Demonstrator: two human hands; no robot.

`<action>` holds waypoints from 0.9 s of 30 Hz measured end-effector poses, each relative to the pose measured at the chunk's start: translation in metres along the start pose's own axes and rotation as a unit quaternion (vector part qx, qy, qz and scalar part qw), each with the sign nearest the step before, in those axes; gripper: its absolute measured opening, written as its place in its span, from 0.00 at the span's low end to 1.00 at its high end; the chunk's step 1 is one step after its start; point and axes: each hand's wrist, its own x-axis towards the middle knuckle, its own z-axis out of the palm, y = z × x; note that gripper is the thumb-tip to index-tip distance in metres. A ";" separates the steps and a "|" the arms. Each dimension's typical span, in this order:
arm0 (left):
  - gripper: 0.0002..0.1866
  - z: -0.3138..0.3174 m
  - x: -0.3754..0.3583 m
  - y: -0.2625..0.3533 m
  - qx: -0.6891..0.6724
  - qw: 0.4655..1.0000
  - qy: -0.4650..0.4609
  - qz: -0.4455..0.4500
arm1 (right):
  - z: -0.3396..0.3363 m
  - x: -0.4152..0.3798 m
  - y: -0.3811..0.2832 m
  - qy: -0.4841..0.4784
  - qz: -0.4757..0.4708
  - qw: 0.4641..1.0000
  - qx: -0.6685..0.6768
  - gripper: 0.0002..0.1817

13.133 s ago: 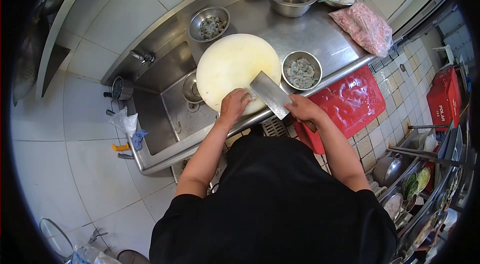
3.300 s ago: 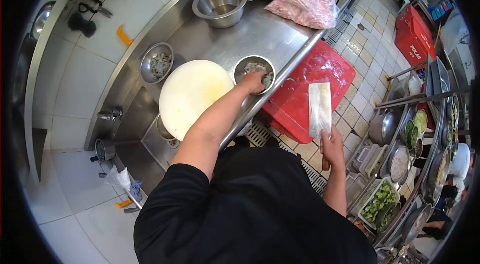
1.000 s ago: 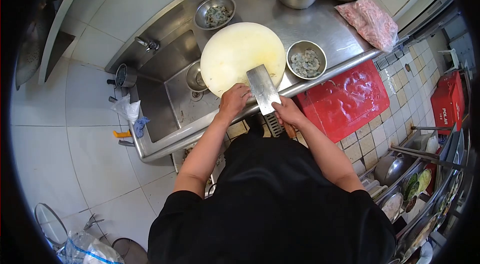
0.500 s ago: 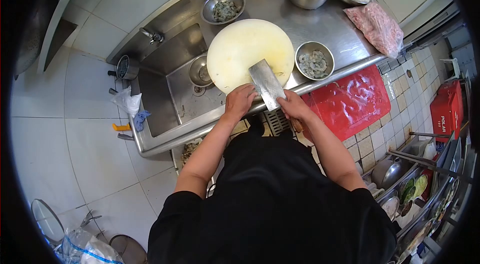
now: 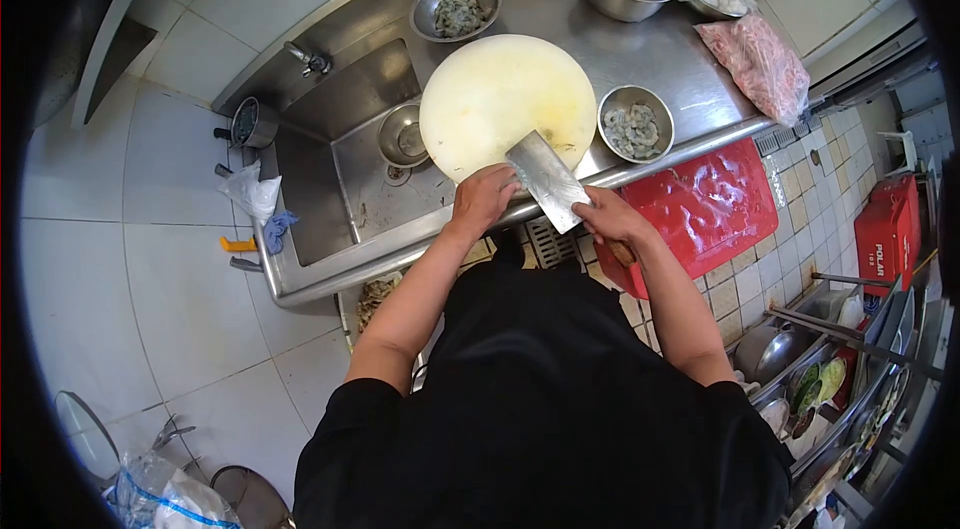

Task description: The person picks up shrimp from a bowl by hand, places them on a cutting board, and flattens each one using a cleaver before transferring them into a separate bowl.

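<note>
A round white cutting board (image 5: 500, 79) lies across the counter's front edge and part of the sink. My right hand (image 5: 612, 216) grips a cleaver (image 5: 545, 177) where its wooden handle meets the blade. The broad blade slants over the board's near edge, its far corner on or just above the board. Beside the blade, my left hand (image 5: 485, 197) rests at the board's edge with fingers drawn together; anything between them is too small to make out. Peeled shrimp (image 5: 632, 132) fill part of a steel bowl to the board's right. More shrimp (image 5: 459, 16) sit in another bowl behind the board.
A sink (image 5: 372, 219) with a small steel bowl (image 5: 402, 135) is at left, under a faucet (image 5: 308, 61). Toward the back right stand a deep steel bowl (image 5: 640, 7) and a bag of pink meat (image 5: 757, 69). A red lid-like board (image 5: 715, 214) lies below the counter's edge.
The cleaver has tilted, its handle end swinging a little to the right with my right hand. My left hand stays near the blade, and the view has shifted slightly.
</note>
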 end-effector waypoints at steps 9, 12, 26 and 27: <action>0.16 -0.011 0.009 0.011 -0.026 0.999 -0.031 -0.022 | 0.011 -0.028 0.013 0.208 -0.082 0.958 -0.177 0.18; 0.16 -0.014 0.023 0.005 -0.008 0.997 -0.080 0.019 | 0.012 -0.043 0.004 0.243 -0.074 0.952 -0.171 0.18; 0.17 -0.095 0.222 -0.064 0.044 0.991 0.104 -0.073 | -0.012 -0.129 0.062 0.358 -0.027 0.929 0.084 0.09; 0.20 -0.095 0.236 -0.059 0.107 0.981 0.148 -0.066 | -0.012 -0.135 0.067 0.376 -0.031 0.919 0.117 0.08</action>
